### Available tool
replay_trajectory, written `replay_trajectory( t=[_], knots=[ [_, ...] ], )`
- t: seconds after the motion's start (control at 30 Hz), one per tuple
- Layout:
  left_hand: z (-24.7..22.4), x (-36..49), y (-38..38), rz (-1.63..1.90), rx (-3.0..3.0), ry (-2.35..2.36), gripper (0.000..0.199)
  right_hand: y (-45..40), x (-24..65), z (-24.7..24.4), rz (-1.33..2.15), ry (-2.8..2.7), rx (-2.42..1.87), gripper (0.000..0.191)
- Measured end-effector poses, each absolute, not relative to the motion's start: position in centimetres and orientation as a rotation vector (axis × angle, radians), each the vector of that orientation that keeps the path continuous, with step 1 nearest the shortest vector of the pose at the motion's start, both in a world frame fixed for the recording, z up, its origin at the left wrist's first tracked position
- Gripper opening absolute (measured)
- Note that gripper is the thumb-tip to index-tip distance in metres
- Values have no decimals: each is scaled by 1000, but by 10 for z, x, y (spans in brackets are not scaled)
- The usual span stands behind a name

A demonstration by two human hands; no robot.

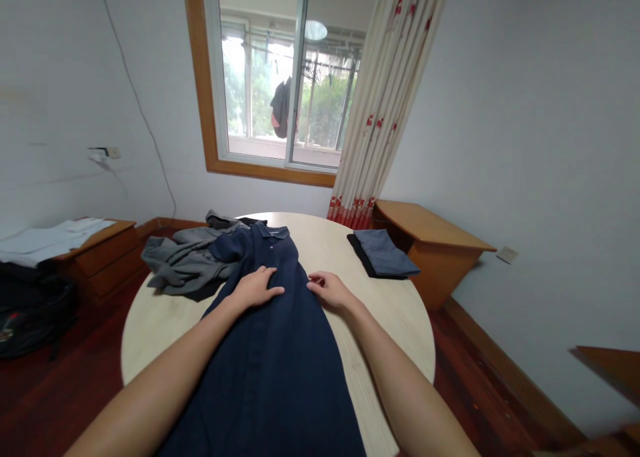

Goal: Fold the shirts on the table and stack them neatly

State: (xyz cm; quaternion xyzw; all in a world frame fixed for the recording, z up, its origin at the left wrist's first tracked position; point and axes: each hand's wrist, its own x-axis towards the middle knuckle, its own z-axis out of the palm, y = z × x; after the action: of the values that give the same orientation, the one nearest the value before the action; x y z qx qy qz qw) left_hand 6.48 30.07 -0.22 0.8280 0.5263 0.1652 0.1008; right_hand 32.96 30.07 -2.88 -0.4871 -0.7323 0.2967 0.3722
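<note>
**Navy garment (295, 357) laid out long, not yet folded small**

On the left of the round table (405, 350), a rumpled heap of grey clothing (187, 260) lies loose, with black cloth (203, 292) showing under its near edge. As far as can be seen, nothing in this heap is folded, so it all looks left to do.

Just to its right, the navy garment runs down the middle of the table, collar (280, 233) at the far end, its near part passing out of view at the bottom. One sleeve (233, 247) reaches left onto the grey heap. No sleeve shows on the right side, which makes a fairly smooth edge; that side may already be turned in, but I cannot tell. This piece seems to be at an early stage.

The left hand (254, 289) rests palm down on its front, fingers loosely extended and thumb out, gripping nothing. The right hand (331, 289) is at its right edge, fingers bent; whether it pinches the cloth cannot be told.

Farther right, a blue-grey piece (384, 251) lies flat and neatly folded on top of a black piece (361, 255). Those two look finished.
</note>
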Motion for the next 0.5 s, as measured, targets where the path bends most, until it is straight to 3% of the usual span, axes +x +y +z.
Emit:
replay_trajectory(
  t=[0.23,0.37,0.5],
  knots=[
    [0,91,287,469,2420,1493,31,296,310,-24,1237,-1870,-1091,39],
    [11,100,266,337,2157,867,28,303,337,-24,712,-1789,-1412,21],
    [29,94,255,-1,1799,476,54,304,363,-23,338,-1821,-1674,27]
  ],
)
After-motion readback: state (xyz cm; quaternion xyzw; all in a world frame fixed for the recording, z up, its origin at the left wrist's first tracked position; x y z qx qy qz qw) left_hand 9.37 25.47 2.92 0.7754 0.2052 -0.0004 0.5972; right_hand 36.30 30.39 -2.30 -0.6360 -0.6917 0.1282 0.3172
